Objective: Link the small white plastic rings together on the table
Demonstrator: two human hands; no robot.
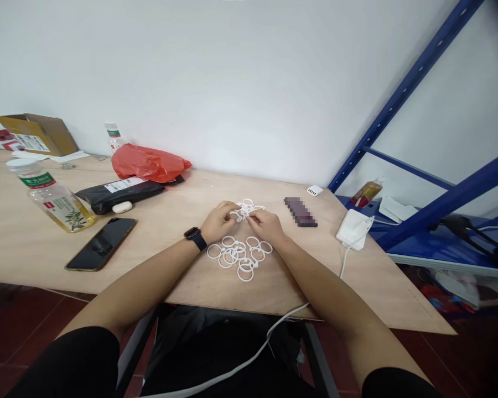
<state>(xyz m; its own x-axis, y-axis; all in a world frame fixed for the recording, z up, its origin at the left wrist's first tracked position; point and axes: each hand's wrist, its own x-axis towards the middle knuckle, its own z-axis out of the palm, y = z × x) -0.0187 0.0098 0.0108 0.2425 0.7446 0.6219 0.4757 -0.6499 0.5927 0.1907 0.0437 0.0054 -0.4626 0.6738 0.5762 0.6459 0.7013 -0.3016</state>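
Note:
My left hand (219,222), with a black watch on its wrist, has its fingers curled in at the left side of a small cluster of white plastic pieces (245,209). From the other side my right hand (268,225) pinches at the same cluster, thumb and fingers together. What exactly lies between the fingertips is too small to make out. A ring (248,202) shows at the cluster's far side. Closer to me, between my forearms, several white plastic rings with small knobs (245,274) lie loosely overlapping on the wooden table (207,290).
Left are a phone (102,244), a drink bottle (58,202), a white earbud case (122,207), a black parcel (120,193) and a red bag (147,163). Right are a dark pixelated object (301,212) and a white adapter (353,228), its cable crossing the table edge. Blue shelving (410,171) stands beside.

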